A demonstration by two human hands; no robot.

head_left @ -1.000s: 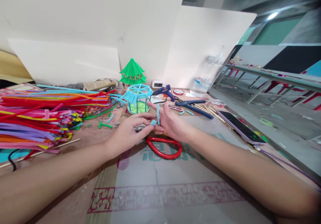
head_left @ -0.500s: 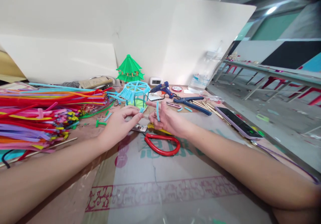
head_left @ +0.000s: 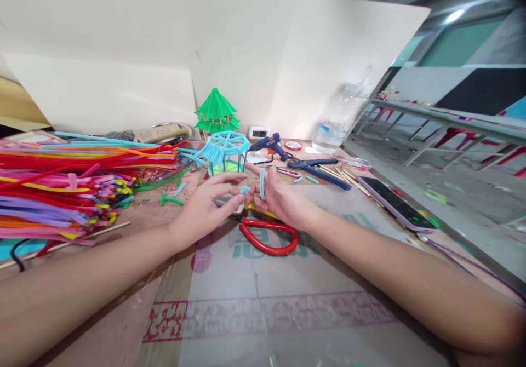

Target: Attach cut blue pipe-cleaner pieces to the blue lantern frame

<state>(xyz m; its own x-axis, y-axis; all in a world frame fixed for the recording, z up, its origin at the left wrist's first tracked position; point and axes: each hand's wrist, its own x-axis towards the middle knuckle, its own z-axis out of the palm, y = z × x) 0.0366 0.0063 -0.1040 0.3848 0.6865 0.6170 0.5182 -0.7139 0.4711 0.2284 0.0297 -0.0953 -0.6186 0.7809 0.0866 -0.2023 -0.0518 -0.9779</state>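
Note:
My left hand (head_left: 207, 205) has short light-blue pipe cleaner pieces (head_left: 244, 190) at its thumb tip, with the index finger lifted above them. Close beside it, my right hand (head_left: 283, 197) is closed on a longer light-blue pipe cleaner strip (head_left: 262, 184), which stands upright across the fingers. The right index finger points out toward the left. Under the hands lie scissors with red handles (head_left: 269, 241), their blades mostly hidden. Just behind stands a light-blue pipe cleaner frame (head_left: 226, 145) on posts over a light-green base. A green tiered roof (head_left: 216, 107) rises behind it.
Bundles of coloured pipe cleaners (head_left: 61, 191) fill the left side. A blue glue gun (head_left: 273, 147), a small digital clock (head_left: 258, 132), blue-handled pliers (head_left: 320, 171), wooden sticks (head_left: 357, 183) and a phone (head_left: 394, 202) lie behind and to the right. A plastic bottle (head_left: 335, 126) stands at the back right.
My left hand has moved right, bringing the short pieces close to the right fingertips. Its index finger has lifted away from the thumb. The view has shifted slightly.

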